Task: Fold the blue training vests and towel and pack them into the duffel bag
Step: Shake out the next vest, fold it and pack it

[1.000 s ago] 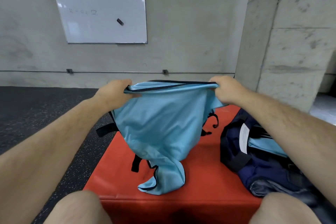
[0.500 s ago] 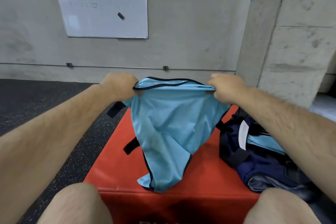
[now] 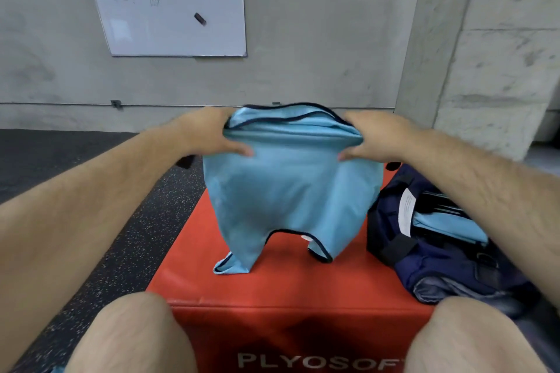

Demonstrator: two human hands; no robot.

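A light blue training vest [image 3: 288,188] with dark trim hangs over the red box, its two lower ends touching the top. My left hand [image 3: 209,133] grips its upper left edge, thumb across the front. My right hand [image 3: 375,136] grips the upper right edge the same way. The navy duffel bag [image 3: 439,257] lies open on the box's right side, with a folded light blue cloth [image 3: 448,227] inside it. No towel is visible.
The red padded box [image 3: 272,288] stands on dark speckled floor [image 3: 127,236]. My two bare knees frame its front edge. A whiteboard [image 3: 169,0] hangs on the concrete wall behind, and a concrete pillar [image 3: 500,48] rises at the right.
Both hands moved closer together and the vest now hangs spread, both lower ends showing. My thumbs came forward over the front of the cloth. The camera tilted down.
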